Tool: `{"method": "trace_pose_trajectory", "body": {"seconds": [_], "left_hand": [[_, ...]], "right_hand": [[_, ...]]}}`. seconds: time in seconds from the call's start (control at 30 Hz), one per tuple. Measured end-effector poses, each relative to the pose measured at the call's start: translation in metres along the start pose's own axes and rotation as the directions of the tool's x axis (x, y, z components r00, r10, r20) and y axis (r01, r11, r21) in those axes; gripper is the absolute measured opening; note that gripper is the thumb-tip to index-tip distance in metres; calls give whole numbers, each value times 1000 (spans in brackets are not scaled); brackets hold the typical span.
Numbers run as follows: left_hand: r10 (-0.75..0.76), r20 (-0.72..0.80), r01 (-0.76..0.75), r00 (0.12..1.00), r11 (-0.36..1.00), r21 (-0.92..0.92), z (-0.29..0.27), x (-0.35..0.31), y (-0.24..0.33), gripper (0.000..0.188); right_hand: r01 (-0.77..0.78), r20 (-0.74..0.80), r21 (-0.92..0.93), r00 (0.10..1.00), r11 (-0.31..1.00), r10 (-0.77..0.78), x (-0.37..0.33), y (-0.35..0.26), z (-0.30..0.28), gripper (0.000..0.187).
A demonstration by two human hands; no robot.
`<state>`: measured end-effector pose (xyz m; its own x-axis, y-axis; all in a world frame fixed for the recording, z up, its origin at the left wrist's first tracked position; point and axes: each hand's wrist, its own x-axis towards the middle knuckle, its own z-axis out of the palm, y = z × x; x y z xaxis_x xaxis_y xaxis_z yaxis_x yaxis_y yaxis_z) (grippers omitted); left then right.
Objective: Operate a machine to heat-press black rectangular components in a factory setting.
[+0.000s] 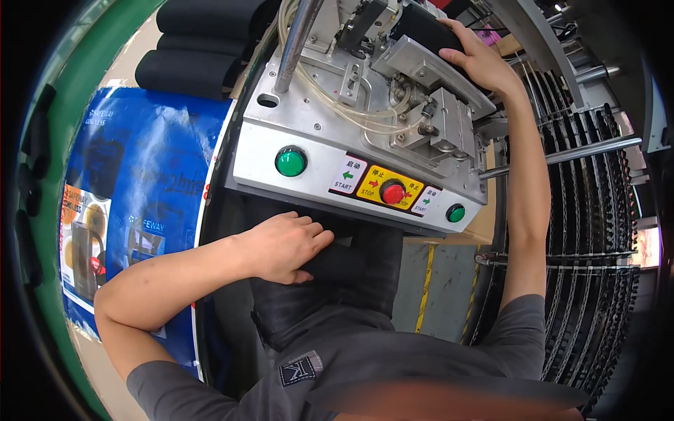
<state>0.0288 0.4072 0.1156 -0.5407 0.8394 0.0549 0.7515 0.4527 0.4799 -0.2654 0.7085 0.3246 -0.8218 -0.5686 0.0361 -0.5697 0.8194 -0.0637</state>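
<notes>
My right hand (481, 62) reaches to the far right of a metal machine (316, 126). Its fingers and thumb curve over a black rounded casing (421, 29) seated behind a metal block on the machine. Part of that casing is hidden by the hand and block. Below the machine's front panel, my left hand (289, 247) hovers over my lap with curled fingers. Something dark (340, 261) lies under its fingers, hard to tell apart from my dark trousers. The front panel carries a green button (291, 161), a red button (392, 191) and a smaller green button (456, 213).
Several black rounded casings (189, 69) are stacked at the far left, beside a blue printed sheet (168, 140). A metal post (298, 49) rises from the machine; clear tubes (337, 109) cross its top. On the right stand racks of black chain-like strips (583, 210) and a metal bar (562, 156).
</notes>
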Motion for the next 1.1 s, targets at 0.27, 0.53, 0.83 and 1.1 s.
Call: {"method": "trace_pose_trajectory", "body": {"seconds": [0.27, 0.53, 0.83, 1.1], "left_hand": [[-43, 88, 45, 995, 999, -19, 1, 2, 1, 72], [-29, 7, 29, 1000, 1000, -1, -2, 0, -6, 59], [-21, 21, 21, 1000, 1000, -2, 0, -3, -8, 60], [-19, 55, 20, 998, 1000, -10, 3, -1, -7, 62]], "right_hand": [[-23, -42, -1, 999, 1000, 23, -2, 2, 4, 65], [53, 13, -25, 999, 998, -53, -1, 4, -5, 70], [-22, 214, 66, 977, 998, 7, 10, -13, -26, 65], [13, 86, -3, 996, 1000, -12, 10, -5, -4, 61]]}}
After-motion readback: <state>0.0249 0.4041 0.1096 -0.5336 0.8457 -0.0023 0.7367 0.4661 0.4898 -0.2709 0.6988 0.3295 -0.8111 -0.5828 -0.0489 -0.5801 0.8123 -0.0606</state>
